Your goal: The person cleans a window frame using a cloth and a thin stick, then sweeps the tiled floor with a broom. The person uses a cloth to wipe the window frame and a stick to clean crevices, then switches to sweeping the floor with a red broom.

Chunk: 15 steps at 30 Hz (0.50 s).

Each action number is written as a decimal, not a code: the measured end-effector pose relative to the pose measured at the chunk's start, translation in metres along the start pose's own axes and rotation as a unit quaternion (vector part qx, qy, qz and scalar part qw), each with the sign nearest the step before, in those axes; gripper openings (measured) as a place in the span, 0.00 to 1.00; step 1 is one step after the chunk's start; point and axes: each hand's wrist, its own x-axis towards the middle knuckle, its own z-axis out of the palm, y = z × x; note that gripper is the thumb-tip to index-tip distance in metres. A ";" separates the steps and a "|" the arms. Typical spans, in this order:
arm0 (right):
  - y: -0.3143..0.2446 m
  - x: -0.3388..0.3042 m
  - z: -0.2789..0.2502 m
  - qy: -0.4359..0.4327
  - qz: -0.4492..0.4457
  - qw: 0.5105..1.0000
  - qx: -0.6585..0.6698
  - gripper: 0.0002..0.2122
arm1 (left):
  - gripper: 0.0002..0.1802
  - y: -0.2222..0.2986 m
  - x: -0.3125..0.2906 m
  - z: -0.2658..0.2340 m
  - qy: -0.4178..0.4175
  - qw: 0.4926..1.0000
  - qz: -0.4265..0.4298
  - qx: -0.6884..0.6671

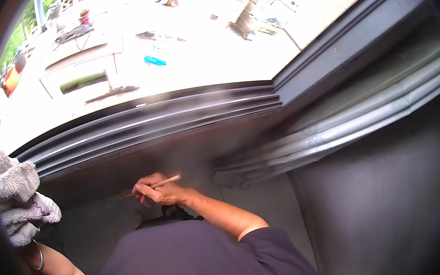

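While the right hand is closed in a firm grip around a thin wooden stick, that stick lies nearly level, its pale end pointing right and its darker tip left, just below the grey window track. At the picture's left edge, the left hand is hidden inside a bunched grey-white cloth that it holds; a metal bangle sits on that wrist. Beyond the sill, a bright rooftop spreads out below.
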 end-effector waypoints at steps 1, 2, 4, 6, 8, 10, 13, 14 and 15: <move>0.003 -0.012 -0.013 0.016 0.012 1.000 0.012 0.16 | 0.21 -0.005 -0.005 0.012 -0.017 1.000 -0.007 0.009; 0.005 -0.023 -0.026 0.031 0.024 0.999 0.023 0.17 | 0.21 -0.012 -0.009 0.026 -0.036 0.999 -0.010 0.017; 0.006 -0.046 -0.047 0.093 0.039 0.994 0.038 0.16 | 0.21 -0.019 -0.015 0.048 -0.072 0.997 -0.011 0.041; 0.020 -0.070 -0.071 0.148 0.043 0.987 0.039 0.15 | 0.21 -0.022 -0.018 0.075 -0.113 0.991 -0.005 0.064; 0.028 -0.100 -0.089 0.189 0.042 0.980 0.041 0.15 | 0.21 -0.014 -0.022 0.104 -0.152 0.984 0.010 0.092; 0.032 -0.127 -0.104 0.226 0.035 0.972 0.048 0.15 | 0.21 -0.006 -0.025 0.137 -0.196 0.973 0.036 0.120; 0.039 -0.161 -0.122 0.290 0.018 0.956 0.048 0.16 | 0.21 0.006 -0.026 0.199 -0.284 0.944 0.093 0.142; 0.046 -0.173 -0.125 0.319 0.011 0.947 0.038 0.17 | 0.21 0.008 -0.025 0.221 -0.326 0.927 0.120 0.142; 0.051 -0.185 -0.131 0.351 0.002 0.936 0.031 0.17 | 0.21 0.014 -0.026 0.253 -0.375 0.905 0.155 0.131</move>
